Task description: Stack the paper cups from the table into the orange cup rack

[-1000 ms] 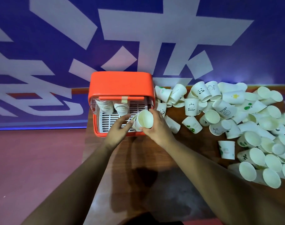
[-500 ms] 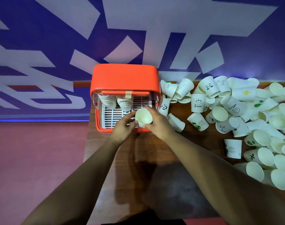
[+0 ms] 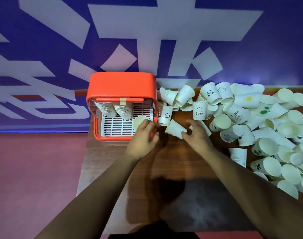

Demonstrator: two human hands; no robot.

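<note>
Two bare forearms reach out over the dark wooden table (image 3: 147, 169). The left hand (image 3: 141, 138) is at the front right corner of the orange cup rack (image 3: 121, 85). Its fingers curl round a paper cup (image 3: 138, 121) whose open mouth faces back toward the person. That cup sits just inside the rack's opening, over the white slatted floor (image 3: 116, 125).

Just beside it, the right hand (image 3: 198, 136) hovers with fingers bent and a little spread over a cup lying on its side (image 3: 175, 129) on the table. The thumb is at the cup's near end, though I cannot tell whether the hand grips it.

Deeper in the rack, two stacks of nested cups (image 3: 106, 108) lean at the left under the orange top. To the right, a loose heap of paper cups (image 3: 267, 128) covers the table up to the blue-and-white wall (image 3: 147, 31)
</note>
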